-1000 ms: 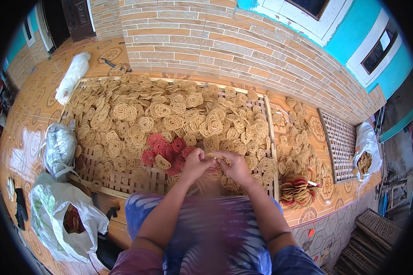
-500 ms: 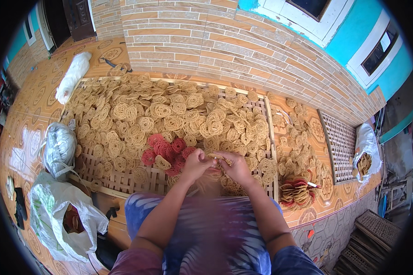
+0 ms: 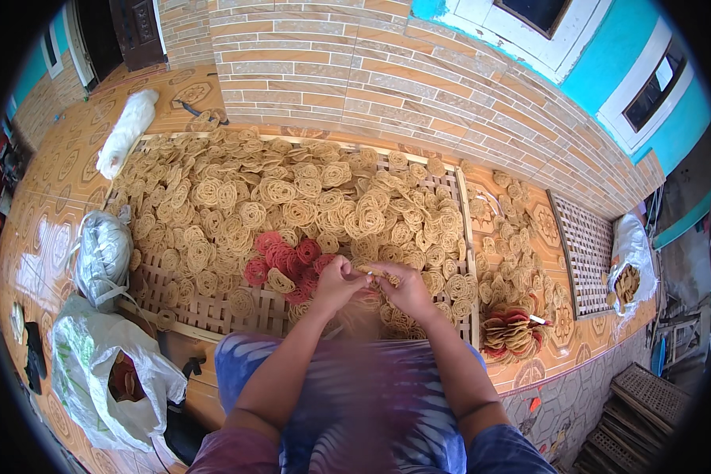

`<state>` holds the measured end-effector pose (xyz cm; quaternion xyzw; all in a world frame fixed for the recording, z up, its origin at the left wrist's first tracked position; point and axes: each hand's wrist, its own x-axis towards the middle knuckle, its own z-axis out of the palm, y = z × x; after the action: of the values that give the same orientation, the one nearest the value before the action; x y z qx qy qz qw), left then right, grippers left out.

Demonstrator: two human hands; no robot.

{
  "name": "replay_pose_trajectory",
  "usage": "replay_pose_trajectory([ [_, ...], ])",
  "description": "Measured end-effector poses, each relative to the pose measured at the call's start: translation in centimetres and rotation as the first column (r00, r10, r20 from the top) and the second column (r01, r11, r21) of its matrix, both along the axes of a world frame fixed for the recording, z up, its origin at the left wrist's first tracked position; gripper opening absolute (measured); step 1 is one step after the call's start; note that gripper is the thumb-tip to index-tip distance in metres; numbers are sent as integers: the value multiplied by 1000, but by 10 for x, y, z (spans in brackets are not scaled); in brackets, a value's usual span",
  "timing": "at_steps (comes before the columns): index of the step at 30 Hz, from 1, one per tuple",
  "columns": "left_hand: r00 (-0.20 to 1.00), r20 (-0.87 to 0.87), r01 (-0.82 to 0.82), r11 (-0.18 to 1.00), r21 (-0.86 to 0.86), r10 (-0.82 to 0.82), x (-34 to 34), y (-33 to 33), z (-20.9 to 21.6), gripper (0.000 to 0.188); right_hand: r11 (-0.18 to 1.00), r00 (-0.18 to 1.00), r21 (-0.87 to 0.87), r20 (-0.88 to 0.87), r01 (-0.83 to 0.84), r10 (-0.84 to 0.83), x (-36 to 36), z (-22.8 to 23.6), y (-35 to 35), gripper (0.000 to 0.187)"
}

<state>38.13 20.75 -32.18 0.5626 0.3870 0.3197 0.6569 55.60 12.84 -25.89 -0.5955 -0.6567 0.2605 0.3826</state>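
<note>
My left hand (image 3: pixel 339 286) and my right hand (image 3: pixel 408 291) meet over the near edge of a woven bamboo tray (image 3: pixel 217 317). Between them is a small stack of round, coiled tan crackers (image 3: pixel 385 274), seen edge-on, with the fingers of both hands closed on it. A little red shows just below the fingertips, too small to make out. Loose tan crackers (image 3: pixel 299 212) cover most of the tray in overlapping layers. Beside my left hand lies a cluster of red crackers (image 3: pixel 286 258) of the same coiled shape.
Right of the tray are loose crackers (image 3: pixel 516 253) and a bundled red-and-tan stack (image 3: pixel 511 332) on the tiled floor. A white sack (image 3: pixel 633 251) stands beside another woven tray (image 3: pixel 583 245). White plastic bags (image 3: pixel 95 355) sit at the left; a white furry animal (image 3: pixel 128 130) lies beyond.
The stack between my hands has turned slightly, so more of its edge shows by my right fingers. My hands stay in nearly the same place.
</note>
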Motion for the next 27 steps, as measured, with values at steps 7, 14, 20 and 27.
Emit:
replay_pose_trajectory([
  [7,993,114,-1,998,-67,9,1,-5,6,46,984,969,-179,-245,-9,-35,7,1,1,27],
  [14,992,-95,96,979,181,-80,-2,-4,8,38,997,998,-63,-42,52,-55,-1,15,-6,17],
  [20,997,58,38,982,186,-50,-6,-4,29,33,996,976,86,216,-17,-2,-7,21,-10,19],
  [27,830,-365,502,851,156,-422,-17,3,36,24,1000,997,8,70,13,-13,-12,10,-10,21],
])
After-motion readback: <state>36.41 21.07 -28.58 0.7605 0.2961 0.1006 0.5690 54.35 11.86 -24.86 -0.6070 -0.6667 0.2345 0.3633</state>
